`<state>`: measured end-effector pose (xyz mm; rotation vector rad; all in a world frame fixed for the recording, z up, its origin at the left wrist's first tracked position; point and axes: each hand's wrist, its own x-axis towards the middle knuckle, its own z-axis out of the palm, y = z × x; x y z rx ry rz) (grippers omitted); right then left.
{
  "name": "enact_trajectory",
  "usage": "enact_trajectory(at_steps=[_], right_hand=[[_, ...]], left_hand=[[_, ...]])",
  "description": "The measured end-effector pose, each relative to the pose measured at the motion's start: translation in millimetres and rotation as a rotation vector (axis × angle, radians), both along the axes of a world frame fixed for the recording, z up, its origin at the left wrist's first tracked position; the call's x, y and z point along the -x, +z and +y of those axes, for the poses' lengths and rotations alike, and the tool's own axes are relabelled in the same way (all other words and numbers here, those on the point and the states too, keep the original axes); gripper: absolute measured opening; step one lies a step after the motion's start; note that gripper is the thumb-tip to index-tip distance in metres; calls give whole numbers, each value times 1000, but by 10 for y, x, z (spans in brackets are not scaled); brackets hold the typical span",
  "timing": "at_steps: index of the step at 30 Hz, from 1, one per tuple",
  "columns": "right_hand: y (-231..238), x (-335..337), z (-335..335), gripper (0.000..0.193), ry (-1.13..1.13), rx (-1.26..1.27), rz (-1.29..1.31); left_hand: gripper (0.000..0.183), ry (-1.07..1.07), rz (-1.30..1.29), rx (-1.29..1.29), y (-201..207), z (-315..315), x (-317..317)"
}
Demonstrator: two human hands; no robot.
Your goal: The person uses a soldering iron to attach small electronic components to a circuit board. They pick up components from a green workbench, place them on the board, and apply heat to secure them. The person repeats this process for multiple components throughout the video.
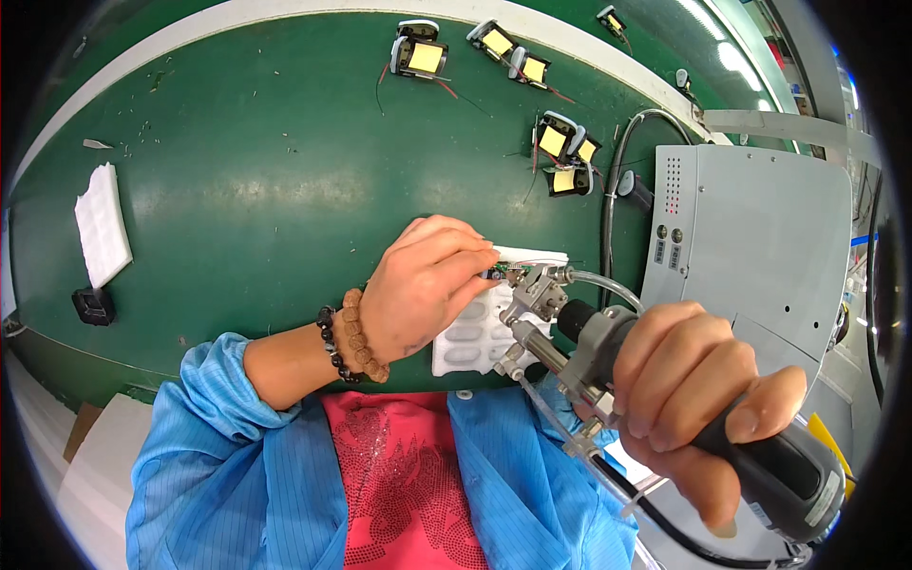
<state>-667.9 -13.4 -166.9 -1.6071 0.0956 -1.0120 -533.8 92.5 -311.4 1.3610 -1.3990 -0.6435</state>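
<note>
My right hand (689, 408) is wrapped around the black grip of a screwdriver-like power tool (594, 342) with a metal head and hoses. Its tip meets a small dark part with a bit of green circuit board (495, 272), mostly hidden by my left fingers and the tool head. My left hand (427, 275) holds that part from the left, fingertips pressed together on it. Beneath lies a white moulded tray (465, 344) with rounded hollows, near the table's front edge.
Small black units with yellow pads (554, 141) and thin wires lie at the back. A grey machine box (750, 237) stands at right, a black cable (608, 199) beside it. At far left are a white foam piece (103, 226) and a black square part (93, 306).
</note>
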Motion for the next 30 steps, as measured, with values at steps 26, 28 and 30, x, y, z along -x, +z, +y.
enact_trajectory(at_steps=[26, 28, 30], right_hand=[[292, 710, 100, 50, -35, -6, -226], [243, 660, 171, 47, -176, 4, -308], [205, 637, 151, 46, -157, 3, -331]], left_hand=[[30, 193, -38, -258, 728, -458, -1069], [31, 516, -527, 2, 593, -845, -1467], [34, 400, -603, 101, 491, -917, -1599]])
